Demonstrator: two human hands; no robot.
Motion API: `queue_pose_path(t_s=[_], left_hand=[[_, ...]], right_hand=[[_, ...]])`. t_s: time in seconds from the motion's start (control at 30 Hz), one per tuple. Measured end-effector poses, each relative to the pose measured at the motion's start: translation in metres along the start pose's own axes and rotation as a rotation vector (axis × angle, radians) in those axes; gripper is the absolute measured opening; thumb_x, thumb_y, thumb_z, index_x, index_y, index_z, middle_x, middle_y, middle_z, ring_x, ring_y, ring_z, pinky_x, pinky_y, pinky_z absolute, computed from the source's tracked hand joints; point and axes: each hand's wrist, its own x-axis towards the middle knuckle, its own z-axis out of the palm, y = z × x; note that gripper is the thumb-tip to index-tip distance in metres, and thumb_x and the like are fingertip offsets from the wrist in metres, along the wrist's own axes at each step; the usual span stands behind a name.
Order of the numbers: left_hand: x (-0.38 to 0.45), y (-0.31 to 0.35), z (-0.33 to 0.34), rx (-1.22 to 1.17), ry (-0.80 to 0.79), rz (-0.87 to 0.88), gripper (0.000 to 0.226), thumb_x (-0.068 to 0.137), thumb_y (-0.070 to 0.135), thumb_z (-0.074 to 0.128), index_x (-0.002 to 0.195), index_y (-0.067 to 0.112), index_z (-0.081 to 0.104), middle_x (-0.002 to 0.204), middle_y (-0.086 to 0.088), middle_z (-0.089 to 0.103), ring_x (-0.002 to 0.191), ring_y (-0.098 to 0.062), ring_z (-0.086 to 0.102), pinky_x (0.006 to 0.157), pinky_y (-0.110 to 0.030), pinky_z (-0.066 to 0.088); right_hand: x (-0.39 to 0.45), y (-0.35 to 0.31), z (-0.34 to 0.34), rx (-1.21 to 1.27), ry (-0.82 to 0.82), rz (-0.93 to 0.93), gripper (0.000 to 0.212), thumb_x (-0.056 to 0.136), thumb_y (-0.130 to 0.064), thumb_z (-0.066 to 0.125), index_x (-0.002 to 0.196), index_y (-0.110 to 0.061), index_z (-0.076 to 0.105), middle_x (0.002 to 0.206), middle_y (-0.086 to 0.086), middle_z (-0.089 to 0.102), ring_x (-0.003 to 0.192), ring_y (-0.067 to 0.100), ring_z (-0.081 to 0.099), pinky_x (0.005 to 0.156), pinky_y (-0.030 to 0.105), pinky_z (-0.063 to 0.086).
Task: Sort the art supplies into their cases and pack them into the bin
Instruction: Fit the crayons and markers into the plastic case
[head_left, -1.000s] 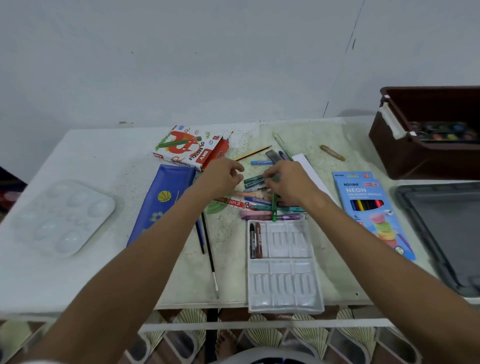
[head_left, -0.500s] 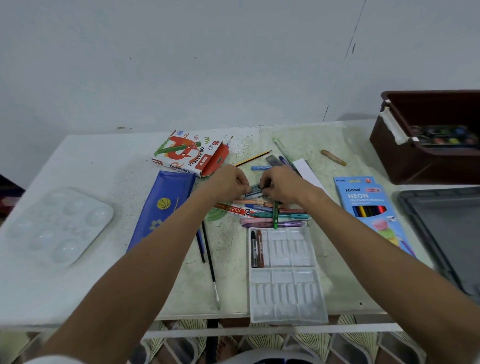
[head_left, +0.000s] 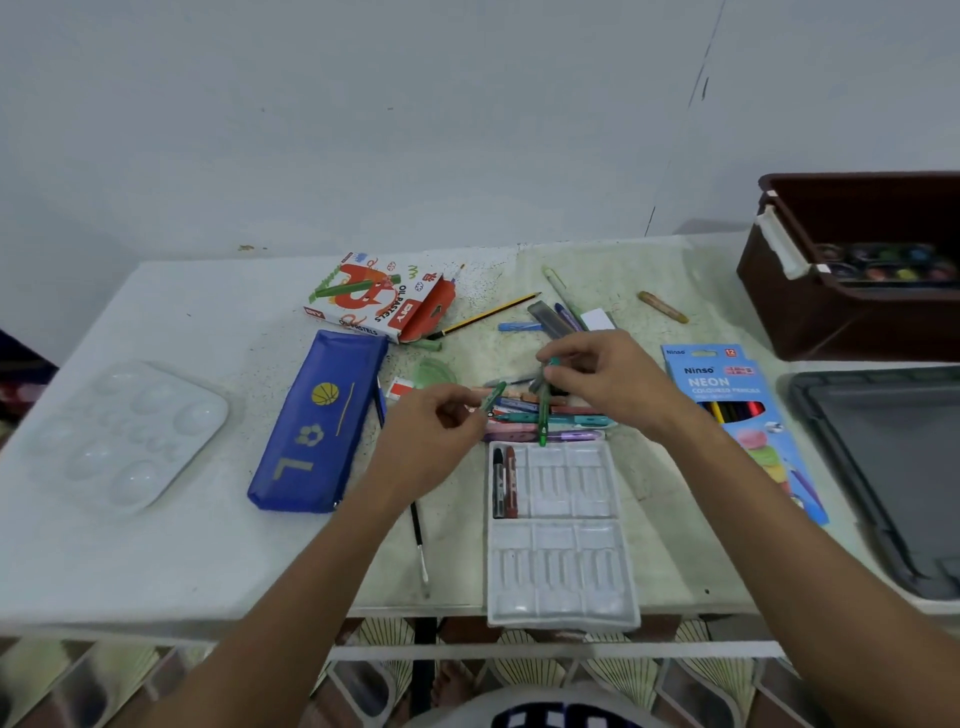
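My left hand (head_left: 434, 434) pinches a green oil pastel (head_left: 493, 396) just left of a pile of pastels and pens (head_left: 540, 413) in the middle of the table. My right hand (head_left: 602, 382) hovers over that pile and grips several sticks, one teal pastel (head_left: 554, 362) showing at its fingertips. A white pastel tray (head_left: 558, 535) lies in front of the pile with two dark pastels (head_left: 505, 480) in its left slots. The oil pastels box (head_left: 374, 296) lies open behind. A brown bin (head_left: 831, 306) stands at the far right.
A blue pencil case (head_left: 317, 421) and a white paint palette (head_left: 124, 431) lie to the left. A Ninso coloured pencils box (head_left: 737, 415) and a grey lid (head_left: 893, 467) lie to the right. A paintbrush (head_left: 418, 535), a yellow pencil (head_left: 488, 314) and a tan crayon (head_left: 662, 306) lie loose.
My left hand has drawn back toward me and to the left with a green pastel in its fingers. My right hand has stayed over the pile.
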Motion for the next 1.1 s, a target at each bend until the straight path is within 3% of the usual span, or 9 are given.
queue_pose_path(t_s=[0.1, 0.2, 0.33, 0.43, 0.53, 0.67, 0.8, 0.93, 1.1], left_hand=[[-0.033, 0.005, 0.009, -0.065, -0.026, -0.004, 0.007, 0.083, 0.021, 0.070, 0.084, 0.027, 0.068, 0.065, 0.002, 0.064, 0.055, -0.004, 0.053, 0.056, -0.022, 0.046], [-0.056, 0.006, 0.021, -0.095, -0.038, -0.041, 0.013, 0.082, 0.018, 0.070, 0.081, 0.031, 0.066, 0.064, 0.000, 0.064, 0.054, -0.006, 0.052, 0.056, -0.026, 0.047], [-0.069, 0.008, 0.032, -0.060, -0.039, -0.027, 0.013, 0.083, 0.021, 0.069, 0.083, 0.033, 0.063, 0.066, 0.001, 0.063, 0.059, -0.012, 0.056, 0.058, -0.024, 0.047], [-0.071, 0.010, 0.037, -0.001, -0.028, -0.009, 0.010, 0.084, 0.023, 0.067, 0.082, 0.031, 0.063, 0.066, 0.001, 0.062, 0.058, -0.011, 0.055, 0.059, -0.028, 0.049], [-0.070, 0.013, 0.040, 0.078, -0.040, 0.008, 0.010, 0.085, 0.027, 0.066, 0.086, 0.017, 0.066, 0.068, -0.001, 0.062, 0.061, -0.016, 0.055, 0.062, -0.036, 0.051], [-0.068, 0.019, 0.037, 0.120, -0.103, 0.023, 0.015, 0.087, 0.034, 0.064, 0.083, 0.020, 0.067, 0.070, 0.003, 0.061, 0.063, -0.012, 0.054, 0.065, -0.035, 0.049], [-0.062, 0.019, 0.030, 0.183, -0.109, 0.075, 0.020, 0.092, 0.032, 0.059, 0.103, 0.019, 0.069, 0.086, 0.002, 0.063, 0.074, -0.011, 0.054, 0.072, -0.029, 0.046], [-0.049, 0.016, 0.026, 0.260, -0.210, 0.106, 0.030, 0.094, 0.035, 0.056, 0.122, 0.025, 0.063, 0.092, -0.001, 0.057, 0.081, -0.012, 0.053, 0.073, -0.026, 0.040], [-0.040, 0.015, 0.026, 0.326, -0.287, 0.130, 0.036, 0.094, 0.037, 0.057, 0.129, 0.030, 0.059, 0.092, 0.005, 0.046, 0.086, -0.010, 0.050, 0.074, -0.022, 0.035]], right_hand=[[-0.027, -0.003, -0.003, 0.151, -0.048, 0.071, 0.017, 0.084, -0.014, 0.071, 0.101, -0.019, 0.072, 0.092, 0.008, 0.071, 0.088, 0.018, 0.069, 0.080, 0.028, 0.057], [-0.042, -0.001, 0.010, 0.196, -0.112, 0.148, 0.025, 0.080, -0.007, 0.074, 0.105, -0.010, 0.068, 0.076, 0.004, 0.068, 0.074, 0.022, 0.070, 0.074, 0.032, 0.058], [-0.049, 0.005, 0.032, 0.071, -0.071, 0.210, 0.020, 0.076, -0.011, 0.079, 0.088, -0.012, 0.063, 0.066, 0.007, 0.068, 0.055, 0.017, 0.065, 0.057, 0.030, 0.056], [-0.050, 0.010, 0.043, -0.160, 0.024, 0.173, 0.018, 0.075, -0.019, 0.079, 0.076, -0.017, 0.061, 0.070, 0.003, 0.066, 0.060, 0.014, 0.064, 0.058, 0.027, 0.053], [-0.053, 0.010, 0.052, -0.238, 0.074, 0.121, 0.014, 0.079, -0.021, 0.076, 0.085, -0.013, 0.066, 0.080, 0.002, 0.067, 0.068, 0.012, 0.061, 0.063, 0.021, 0.049], [-0.059, 0.010, 0.053, -0.254, 0.103, 0.090, 0.024, 0.082, -0.021, 0.074, 0.102, -0.009, 0.069, 0.091, 0.004, 0.068, 0.076, 0.013, 0.061, 0.067, 0.015, 0.045], [-0.072, 0.012, 0.048, -0.332, 0.067, 0.039, 0.027, 0.085, -0.020, 0.070, 0.111, -0.013, 0.070, 0.095, 0.003, 0.067, 0.076, 0.011, 0.059, 0.072, 0.021, 0.047], [-0.079, 0.016, 0.044, -0.372, -0.050, -0.014, 0.024, 0.087, -0.019, 0.066, 0.111, -0.023, 0.071, 0.089, 0.001, 0.058, 0.066, 0.002, 0.047, 0.057, 0.014, 0.034], [-0.080, 0.019, 0.047, -0.398, -0.076, -0.034, 0.027, 0.089, -0.020, 0.063, 0.115, -0.023, 0.068, 0.093, 0.001, 0.050, 0.080, 0.011, 0.046, 0.067, 0.021, 0.032]])
